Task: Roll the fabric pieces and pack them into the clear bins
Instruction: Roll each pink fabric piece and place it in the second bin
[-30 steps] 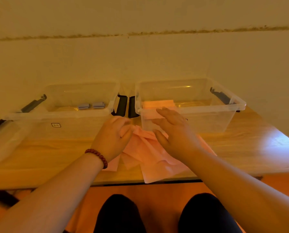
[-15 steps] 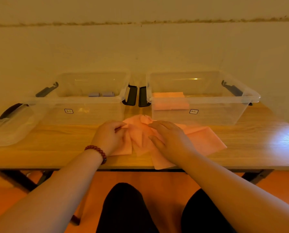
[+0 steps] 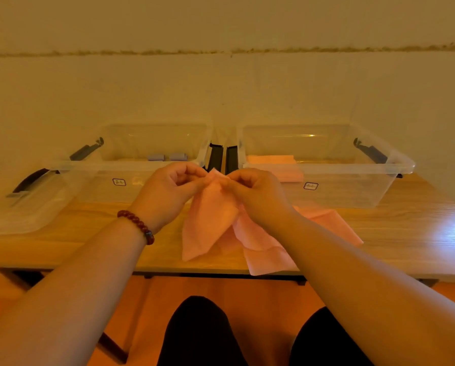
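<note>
A pink fabric piece (image 3: 207, 223) hangs from both of my hands above the wooden table (image 3: 406, 233). My left hand (image 3: 168, 191) and my right hand (image 3: 255, 194) each pinch its top edge close together. More pink fabric (image 3: 268, 257) lies under it on the table, reaching past the front edge. Behind stand two clear bins: the left bin (image 3: 102, 167) holds two small grey rolls (image 3: 166, 156), and the right bin (image 3: 384, 180) holds folded pink fabric (image 3: 274, 159).
A clear lid (image 3: 17, 207) lies at the table's left end beside the left bin. Black latch handles (image 3: 222, 158) sit between the two bins. A wall runs close behind them. My knees show below the table's front edge.
Both hands have lifted from pressing the pink fabric on the table and now hold one piece up by its top edge.
</note>
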Action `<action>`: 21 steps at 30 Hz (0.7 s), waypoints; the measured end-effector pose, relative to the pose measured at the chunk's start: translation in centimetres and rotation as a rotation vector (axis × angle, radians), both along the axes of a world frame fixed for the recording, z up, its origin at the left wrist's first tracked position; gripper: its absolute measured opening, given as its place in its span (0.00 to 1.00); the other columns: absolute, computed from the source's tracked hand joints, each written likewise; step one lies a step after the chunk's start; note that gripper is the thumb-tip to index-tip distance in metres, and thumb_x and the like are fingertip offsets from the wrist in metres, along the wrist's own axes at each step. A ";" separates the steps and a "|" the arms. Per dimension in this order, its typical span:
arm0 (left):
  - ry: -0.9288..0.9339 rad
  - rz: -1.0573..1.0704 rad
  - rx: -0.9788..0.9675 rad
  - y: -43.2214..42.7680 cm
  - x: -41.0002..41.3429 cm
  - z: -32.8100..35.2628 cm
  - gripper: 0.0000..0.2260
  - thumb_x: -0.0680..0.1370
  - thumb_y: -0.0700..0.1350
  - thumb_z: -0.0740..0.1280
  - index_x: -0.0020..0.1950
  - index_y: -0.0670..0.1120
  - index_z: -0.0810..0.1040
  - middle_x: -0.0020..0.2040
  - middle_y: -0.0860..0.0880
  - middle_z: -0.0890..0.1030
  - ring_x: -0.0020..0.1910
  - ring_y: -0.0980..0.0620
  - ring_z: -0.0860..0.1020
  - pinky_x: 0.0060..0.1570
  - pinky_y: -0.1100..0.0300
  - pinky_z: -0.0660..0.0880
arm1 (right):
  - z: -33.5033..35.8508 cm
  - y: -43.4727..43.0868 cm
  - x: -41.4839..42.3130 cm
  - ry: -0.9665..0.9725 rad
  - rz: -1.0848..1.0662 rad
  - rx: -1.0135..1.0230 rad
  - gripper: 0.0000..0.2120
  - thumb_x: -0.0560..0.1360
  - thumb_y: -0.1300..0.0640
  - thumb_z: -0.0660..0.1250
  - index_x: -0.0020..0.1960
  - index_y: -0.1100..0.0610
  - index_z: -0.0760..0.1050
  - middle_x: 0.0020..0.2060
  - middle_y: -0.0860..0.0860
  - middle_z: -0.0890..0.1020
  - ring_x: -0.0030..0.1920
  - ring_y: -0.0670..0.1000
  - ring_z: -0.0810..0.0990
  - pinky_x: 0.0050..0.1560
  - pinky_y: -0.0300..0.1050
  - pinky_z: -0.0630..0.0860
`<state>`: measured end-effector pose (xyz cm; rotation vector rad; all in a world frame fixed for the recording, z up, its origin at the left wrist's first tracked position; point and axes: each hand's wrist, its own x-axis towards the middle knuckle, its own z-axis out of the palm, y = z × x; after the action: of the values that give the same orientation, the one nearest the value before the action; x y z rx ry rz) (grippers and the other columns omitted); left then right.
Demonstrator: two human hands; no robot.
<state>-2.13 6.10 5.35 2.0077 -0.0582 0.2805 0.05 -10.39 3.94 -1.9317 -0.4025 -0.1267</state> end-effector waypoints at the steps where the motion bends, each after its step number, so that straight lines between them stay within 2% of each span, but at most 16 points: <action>1: 0.069 -0.036 -0.048 -0.1 0.1 -0.1 0.04 0.76 0.52 0.67 0.49 0.55 0.79 0.47 0.55 0.82 0.49 0.57 0.79 0.51 0.58 0.77 | 0.3 -0.2 0.0 -0.015 -0.014 0.015 0.09 0.77 0.50 0.67 0.44 0.53 0.83 0.40 0.52 0.83 0.44 0.52 0.80 0.51 0.59 0.78; 3: 0.298 -0.144 -0.159 -1.0 0.0 -0.3 0.12 0.74 0.59 0.63 0.53 0.56 0.77 0.52 0.54 0.80 0.54 0.54 0.78 0.59 0.51 0.75 | 0.8 -0.8 0.0 -0.039 -0.067 0.054 0.09 0.78 0.52 0.67 0.40 0.49 0.82 0.36 0.50 0.82 0.40 0.51 0.80 0.48 0.55 0.78; 5: 0.517 -0.202 -0.264 -2.2 0.0 -0.5 0.17 0.71 0.62 0.61 0.52 0.54 0.76 0.52 0.51 0.81 0.54 0.52 0.78 0.57 0.51 0.76 | 1.6 -1.7 0.1 -0.044 -0.130 0.097 0.10 0.78 0.55 0.66 0.39 0.49 0.81 0.33 0.46 0.80 0.36 0.48 0.77 0.44 0.49 0.76; 6: 0.569 -0.211 -0.276 -2.6 0.0 -0.6 0.16 0.72 0.61 0.62 0.52 0.52 0.76 0.52 0.50 0.81 0.53 0.51 0.79 0.54 0.52 0.77 | 1.9 -2.2 0.2 -0.040 -0.158 0.112 0.10 0.79 0.54 0.66 0.41 0.51 0.82 0.32 0.46 0.80 0.36 0.48 0.77 0.42 0.48 0.76; 8: 0.577 -0.223 -0.196 -3.2 0.1 -0.9 0.10 0.75 0.54 0.66 0.52 0.50 0.78 0.51 0.48 0.82 0.50 0.51 0.80 0.50 0.55 0.78 | 2.4 -3.5 0.4 -0.026 -0.216 0.113 0.09 0.79 0.53 0.65 0.45 0.53 0.83 0.37 0.49 0.82 0.38 0.49 0.78 0.42 0.47 0.75; 10: 0.555 -0.190 -0.162 -3.3 0.2 -0.9 0.04 0.76 0.48 0.67 0.49 0.49 0.79 0.48 0.49 0.82 0.48 0.51 0.80 0.47 0.57 0.78 | 2.6 -4.7 0.7 -0.027 -0.266 0.113 0.09 0.79 0.54 0.65 0.44 0.53 0.83 0.39 0.52 0.83 0.38 0.48 0.77 0.40 0.48 0.75; 13: 0.527 -0.164 -0.299 -3.4 0.3 -0.3 0.04 0.78 0.49 0.65 0.49 0.51 0.79 0.47 0.48 0.82 0.49 0.47 0.80 0.46 0.52 0.79 | 2.5 -6.2 0.8 -0.037 -0.301 0.089 0.09 0.78 0.58 0.65 0.44 0.55 0.83 0.41 0.56 0.84 0.38 0.50 0.78 0.43 0.54 0.78; 15: 0.486 -0.125 -0.375 -3.6 0.4 0.3 0.04 0.79 0.50 0.63 0.48 0.52 0.77 0.48 0.47 0.81 0.48 0.46 0.80 0.40 0.53 0.80 | 2.3 -6.8 0.7 -0.031 -0.308 0.096 0.10 0.78 0.59 0.65 0.42 0.50 0.82 0.41 0.52 0.84 0.41 0.54 0.81 0.48 0.57 0.79; 17: 0.425 -0.085 -0.390 -3.9 0.5 0.7 0.04 0.79 0.50 0.63 0.48 0.52 0.76 0.48 0.47 0.80 0.47 0.47 0.80 0.37 0.55 0.80 | 2.0 -7.5 0.7 -0.030 -0.322 0.088 0.10 0.78 0.59 0.65 0.41 0.50 0.82 0.39 0.51 0.82 0.39 0.53 0.79 0.45 0.54 0.78; 19: 0.385 -0.066 -0.404 -4.2 0.6 0.9 0.04 0.79 0.50 0.64 0.50 0.51 0.77 0.49 0.47 0.80 0.47 0.47 0.80 0.34 0.56 0.80 | 1.7 -7.9 0.7 -0.028 -0.314 0.107 0.10 0.79 0.60 0.64 0.43 0.58 0.82 0.35 0.54 0.81 0.35 0.50 0.76 0.42 0.50 0.75; 21: 0.376 -0.064 -0.440 -4.6 0.7 1.0 0.05 0.78 0.50 0.64 0.51 0.50 0.77 0.49 0.47 0.81 0.47 0.48 0.80 0.31 0.58 0.79 | 1.5 -7.9 0.5 0.040 -0.267 0.217 0.10 0.79 0.59 0.63 0.47 0.54 0.82 0.39 0.49 0.84 0.38 0.46 0.81 0.45 0.45 0.79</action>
<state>-1.47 1.47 6.39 1.5869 0.1643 -0.1222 0.52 -18.30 5.48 -1.7618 -0.0971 -0.2927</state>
